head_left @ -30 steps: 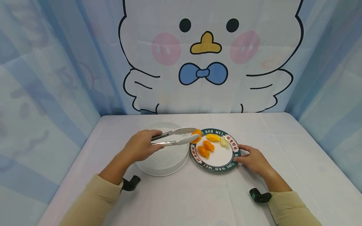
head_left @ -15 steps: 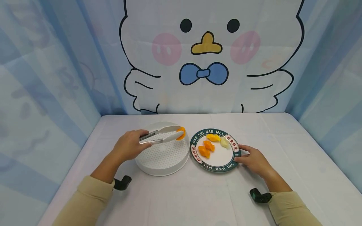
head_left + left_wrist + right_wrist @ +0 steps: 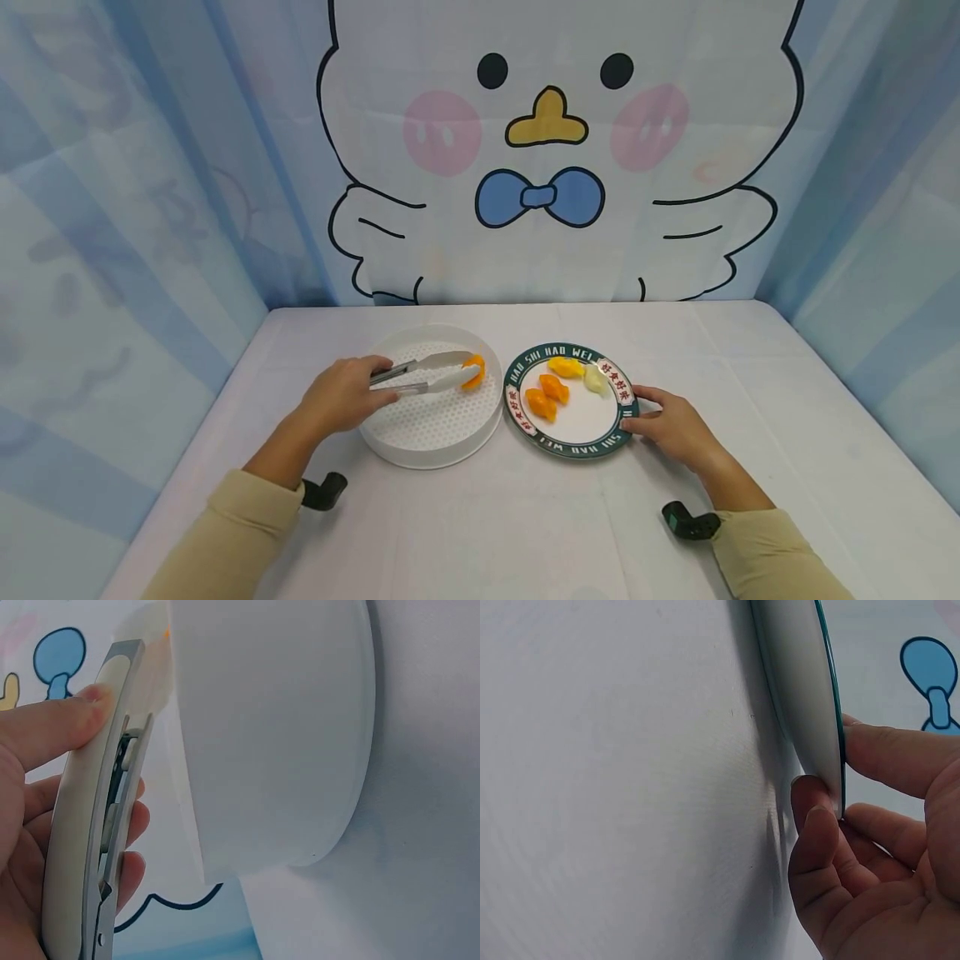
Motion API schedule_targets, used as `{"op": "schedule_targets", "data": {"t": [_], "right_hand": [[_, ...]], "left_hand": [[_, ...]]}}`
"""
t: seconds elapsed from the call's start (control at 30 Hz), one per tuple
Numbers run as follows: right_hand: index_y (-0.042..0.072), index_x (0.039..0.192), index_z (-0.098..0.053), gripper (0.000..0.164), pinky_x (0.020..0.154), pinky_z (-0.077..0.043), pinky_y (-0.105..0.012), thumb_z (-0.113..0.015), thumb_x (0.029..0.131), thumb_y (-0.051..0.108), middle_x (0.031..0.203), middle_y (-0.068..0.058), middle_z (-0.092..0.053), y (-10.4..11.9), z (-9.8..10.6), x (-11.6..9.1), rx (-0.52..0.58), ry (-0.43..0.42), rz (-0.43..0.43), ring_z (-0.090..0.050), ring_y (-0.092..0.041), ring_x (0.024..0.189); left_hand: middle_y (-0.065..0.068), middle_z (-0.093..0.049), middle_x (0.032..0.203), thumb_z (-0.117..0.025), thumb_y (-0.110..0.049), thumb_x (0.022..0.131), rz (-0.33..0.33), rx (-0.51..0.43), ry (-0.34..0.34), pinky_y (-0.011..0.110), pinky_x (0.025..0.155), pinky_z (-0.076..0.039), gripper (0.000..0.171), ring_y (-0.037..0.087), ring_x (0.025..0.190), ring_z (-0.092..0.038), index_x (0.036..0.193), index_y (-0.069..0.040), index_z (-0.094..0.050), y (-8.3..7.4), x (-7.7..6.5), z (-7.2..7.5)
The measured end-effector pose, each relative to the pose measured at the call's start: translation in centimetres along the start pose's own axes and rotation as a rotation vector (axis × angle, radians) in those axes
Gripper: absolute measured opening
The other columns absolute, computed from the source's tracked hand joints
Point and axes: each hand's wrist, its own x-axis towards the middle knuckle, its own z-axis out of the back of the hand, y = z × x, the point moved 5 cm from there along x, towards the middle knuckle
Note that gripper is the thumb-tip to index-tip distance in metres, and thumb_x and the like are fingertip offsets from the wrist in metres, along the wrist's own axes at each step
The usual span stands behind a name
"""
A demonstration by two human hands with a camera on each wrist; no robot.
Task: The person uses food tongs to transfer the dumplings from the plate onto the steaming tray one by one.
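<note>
In the L wrist view the side of the white round tray w/ tiny holes (image 3: pixel 420 425) is hiding nearly all of the orange pc in the tongs (image 3: pixel 476 361), w/ just a dot of orange peeking out, & the tips of the tongs (image 3: pixel 444 360) are looking too faint to make out. In the R wrist view the plate (image 3: pixel 577 448) is getting cut off at the top. The L sleeve (image 3: pixel 240 517) & R sleeve (image 3: pixel 772 550) are running off the bottom of the head view. Five small pcs are showing in all: one is sitting b/w the tips of the tongs, pinched, over the floor of the tray; I can't tell if it is touching. The other four are lying on the plate: two orange pcs (image 3: pixel 553 387), one yellow pc (image 3: pixel 566 367) & one pale pc (image 3: pixel 596 379). The L hand (image 3: pixel 345 396) is gripping the tongs, thumb on one arm, fingers on the other. The R hand (image 3: pixel 675 427) is pinching the green rim of the plate. Tray & plate are standing side by side on the white tbl (image 3: pixel 510 525).
</note>
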Motion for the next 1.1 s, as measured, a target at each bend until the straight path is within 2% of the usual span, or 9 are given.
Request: {"op": "schedule_targets", "data": {"t": [0.3,0.57,0.9,1.1], "right_hand": [[-0.003,0.149,-0.04,0.078,0.084,-0.052,-0.047,-0.076,0.088,0.03,0.121,-0.026,-0.062,-0.1,-0.1,0.0,0.006,0.001,-0.013,-0.062,-0.035,0.104],[-0.003,0.149,-0.04,0.078,0.083,-0.053,-0.046,-0.076,0.088,0.03,0.121,-0.026,-0.061,-0.1,-0.1,0.0,0.005,-0.002,-0.008,-0.063,-0.034,0.103],[-0.004,0.149,-0.039,0.078,0.081,-0.053,-0.044,-0.076,0.089,0.029,0.119,-0.025,-0.062,-0.1,-0.1,0.0,0.006,0.002,-0.005,-0.063,-0.033,0.103],[-0.003,0.149,-0.039,0.078,0.081,-0.053,-0.044,-0.076,0.089,0.03,0.119,-0.025,-0.062,-0.1,-0.1,0.0,0.007,0.005,-0.012,-0.062,-0.033,0.102]], "left_hand": [[0.018,-0.066,0.124,-0.074,-0.029,0.092,0.021,0.013,0.032,0.048,0.085,-0.05,0.053,0.029,0.101,-0.062,0.134,0.0,-0.061,0.2,0.1,-0.7],[0.018,-0.065,0.125,-0.074,-0.03,0.091,0.024,0.008,0.032,0.049,0.085,-0.049,0.055,0.03,0.103,-0.061,0.135,0.0,-0.06,0.3,0.2,-0.8],[0.02,-0.064,0.126,-0.075,-0.032,0.091,0.032,0.011,-0.001,0.051,0.087,-0.049,0.058,0.033,0.106,-0.061,0.136,-0.001,-0.058,-0.4,-0.2,0.3],[0.018,-0.064,0.127,-0.076,-0.033,0.09,-0.011,0.017,-0.022,0.053,0.089,-0.048,0.058,0.034,0.11,-0.06,0.137,-0.003,-0.058,-1.5,-0.5,1.1]]}}
